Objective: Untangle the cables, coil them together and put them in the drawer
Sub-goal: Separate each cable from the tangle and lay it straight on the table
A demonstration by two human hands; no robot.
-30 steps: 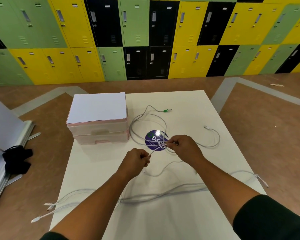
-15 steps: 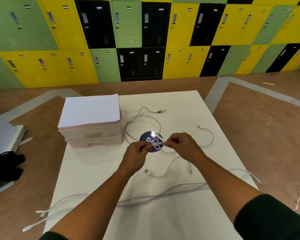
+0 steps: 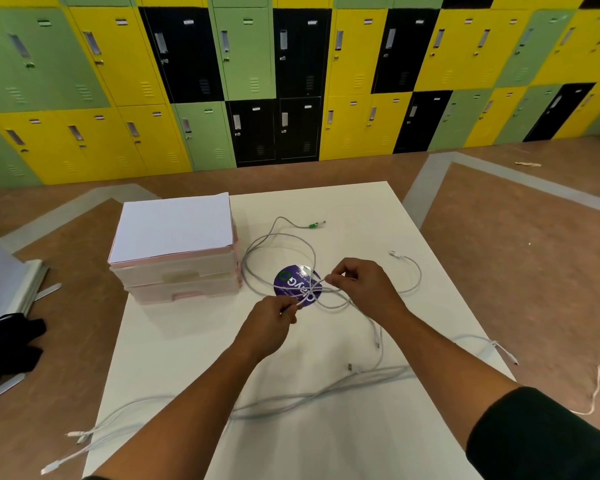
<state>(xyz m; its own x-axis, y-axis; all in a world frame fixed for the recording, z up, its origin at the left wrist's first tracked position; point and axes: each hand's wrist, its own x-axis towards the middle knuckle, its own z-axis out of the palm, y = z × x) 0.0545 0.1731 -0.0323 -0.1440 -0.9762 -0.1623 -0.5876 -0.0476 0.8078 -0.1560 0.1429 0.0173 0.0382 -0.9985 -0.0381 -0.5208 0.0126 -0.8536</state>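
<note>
Cables [image 3: 311, 293], seemingly knotted, pinched: left hand [image 3: 269, 327], right hand [image 3: 364, 285].

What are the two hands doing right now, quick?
Left hand: closed, pinching a thin white cable.
Right hand: closed, pinching the same cable, stretched between both hands.

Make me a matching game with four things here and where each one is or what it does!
1 green plug
2 purple sticker
3 white paper
4 left hand

A on top of the drawer box
B pinching a cable
C flat on the table, partly under the cable
D lying near the table's far end

Pairs: 1-D, 2-C, 3-A, 4-B.
</note>
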